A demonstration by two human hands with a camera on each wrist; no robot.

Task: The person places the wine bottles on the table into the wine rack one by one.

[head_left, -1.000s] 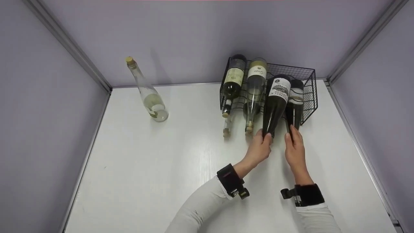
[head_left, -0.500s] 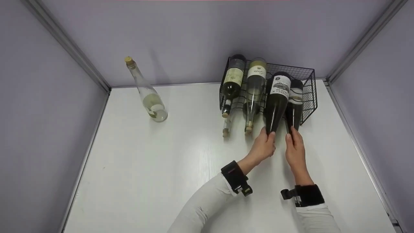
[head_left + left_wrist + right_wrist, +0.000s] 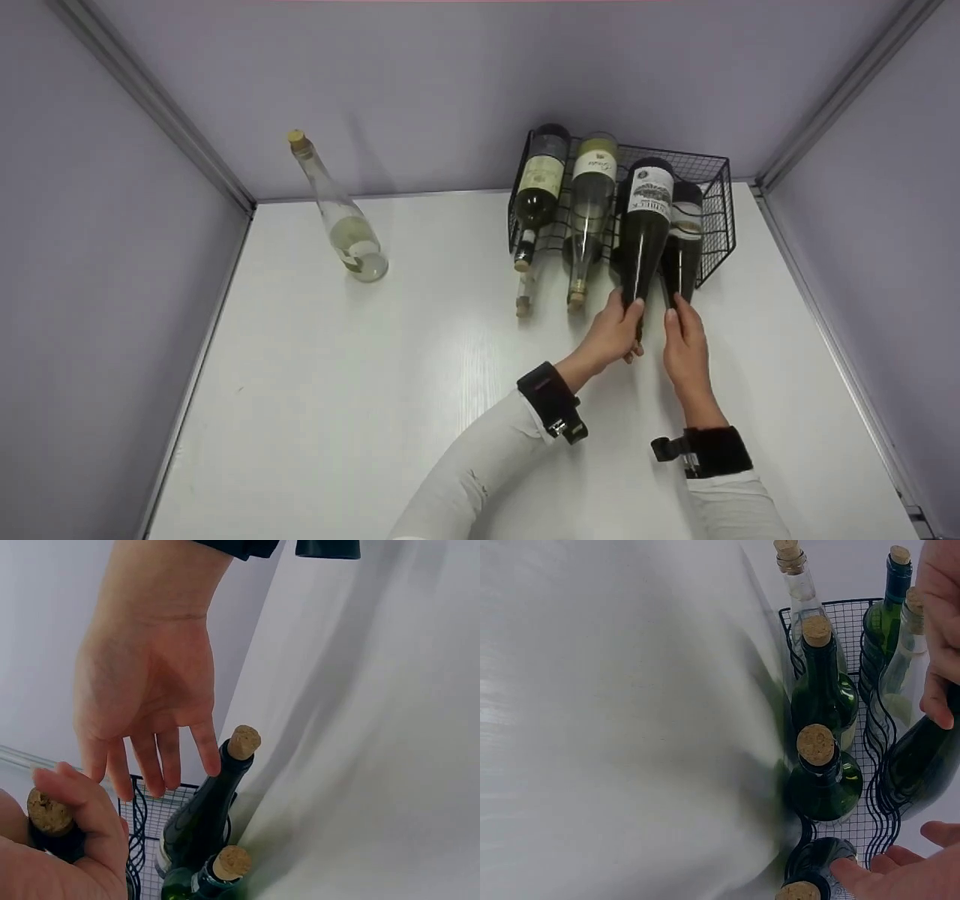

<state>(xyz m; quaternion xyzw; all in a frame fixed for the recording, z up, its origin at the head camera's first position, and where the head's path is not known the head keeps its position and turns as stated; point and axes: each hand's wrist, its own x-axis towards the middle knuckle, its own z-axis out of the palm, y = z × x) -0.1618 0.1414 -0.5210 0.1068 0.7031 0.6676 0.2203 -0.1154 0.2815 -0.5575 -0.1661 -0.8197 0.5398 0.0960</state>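
My left hand (image 3: 611, 334) grips the neck of a dark green wine bottle (image 3: 649, 225) with a white label, base toward the back wall. That bottle slants over the front right of a black wire rack (image 3: 720, 225). In the left wrist view its cork (image 3: 51, 811) pokes up between my fingers. My right hand (image 3: 686, 360) is close to another dark bottle (image 3: 684, 206) at the rack's right end. Its fingers are mostly straight in the right wrist view, fingertips at a dark bottle (image 3: 821, 859) in the lower row.
A wine bottle with a yellowish label (image 3: 541, 176) and a clear bottle (image 3: 594, 187) lie in the rack's left part. Several corked bottles sit beneath. A clear corked bottle (image 3: 356, 240) stands at the back left of the white table (image 3: 337, 390). Walls enclose the back and sides.
My left hand has moved the gripped bottle a little right and farther back over the rack, turning it straighter. My right hand has hardly moved.
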